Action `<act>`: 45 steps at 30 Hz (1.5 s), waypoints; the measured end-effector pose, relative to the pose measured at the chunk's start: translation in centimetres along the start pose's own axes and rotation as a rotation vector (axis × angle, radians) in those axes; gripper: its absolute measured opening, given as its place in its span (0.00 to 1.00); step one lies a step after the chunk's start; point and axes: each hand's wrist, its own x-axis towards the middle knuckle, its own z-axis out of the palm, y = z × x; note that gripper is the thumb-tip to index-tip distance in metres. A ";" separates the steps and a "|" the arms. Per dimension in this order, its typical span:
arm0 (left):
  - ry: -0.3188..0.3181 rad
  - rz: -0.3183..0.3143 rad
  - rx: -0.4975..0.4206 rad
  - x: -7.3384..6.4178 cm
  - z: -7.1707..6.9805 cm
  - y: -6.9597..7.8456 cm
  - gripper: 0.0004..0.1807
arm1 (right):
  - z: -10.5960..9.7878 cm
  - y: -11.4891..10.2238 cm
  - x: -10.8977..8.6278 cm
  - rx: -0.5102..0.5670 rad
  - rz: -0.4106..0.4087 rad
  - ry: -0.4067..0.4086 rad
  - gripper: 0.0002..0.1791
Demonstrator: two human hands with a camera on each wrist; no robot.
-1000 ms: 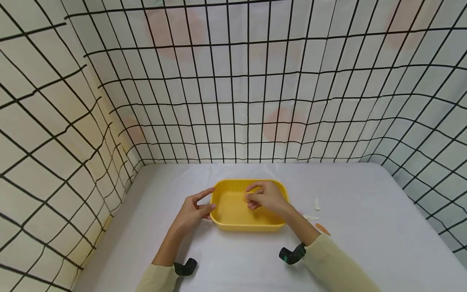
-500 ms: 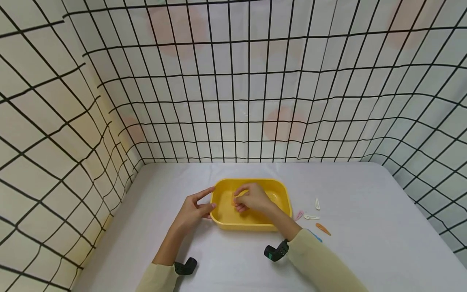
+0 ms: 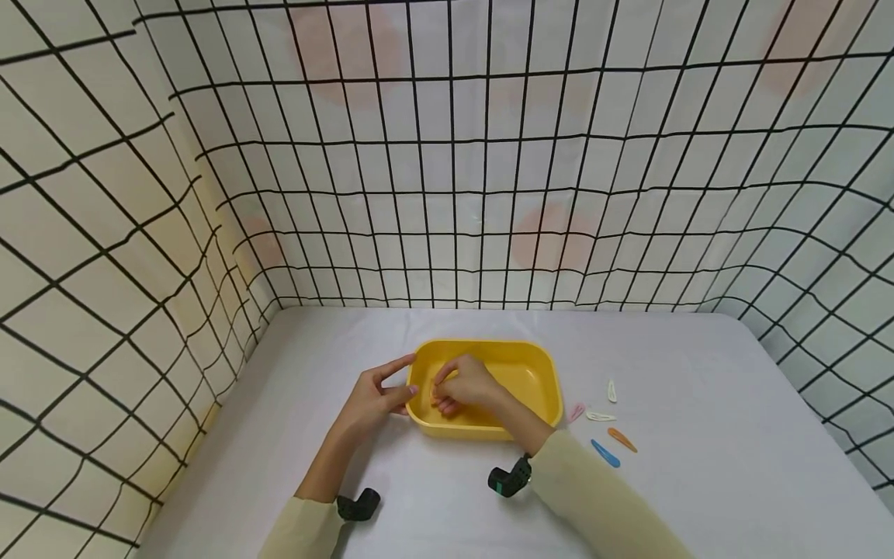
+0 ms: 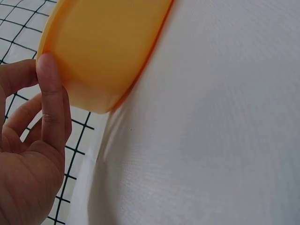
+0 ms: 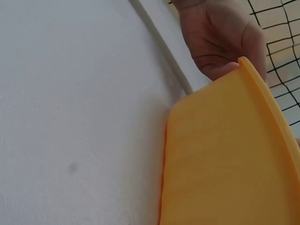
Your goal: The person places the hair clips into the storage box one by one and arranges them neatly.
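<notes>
A yellow plastic tray (image 3: 520,380) stands on the white-covered table. My left hand (image 3: 373,402) grips its left rim; in the left wrist view the thumb of this hand (image 4: 35,136) presses the rim. Over the left part of the tray floor, my right hand (image 3: 468,384) pinches a small orange piece (image 3: 434,392), mostly hidden by the fingers, so its kind is unclear. The right wrist view shows the tray's outer wall (image 5: 225,150) with the left hand (image 5: 225,37) at its far end.
Right of the tray lie several snap hair clips: a pink one (image 3: 576,412), a white one (image 3: 601,417), another white one (image 3: 611,390), an orange one (image 3: 622,439) and a blue one (image 3: 605,453). A black wire grid (image 3: 482,233) borders the table's back and sides.
My right hand has moved left and slightly lower inside the tray, still pinching the orange piece. The forearm now uncovers the pink and blue clips. The left hand keeps its hold on the rim.
</notes>
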 end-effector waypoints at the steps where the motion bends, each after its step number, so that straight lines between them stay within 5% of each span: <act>1: -0.004 -0.001 -0.004 0.0 0.0 0.0 0.34 | 0.1 0.0 0.0 0.000 0.001 -0.009 0.06; 28: 0.006 -0.017 -0.014 0.5 0.5 0.6 0.34 | -0.1 -0.5 -0.6 -0.033 0.033 0.024 0.07; 36: 0.009 -0.022 -0.018 0.3 0.6 0.2 0.33 | -1.5 0.1 -1.3 -0.068 0.003 0.051 0.10; 45: 0.004 -0.023 -0.049 -0.1 0.1 -0.4 0.34 | -4.0 0.9 -2.6 0.035 -0.031 0.063 0.10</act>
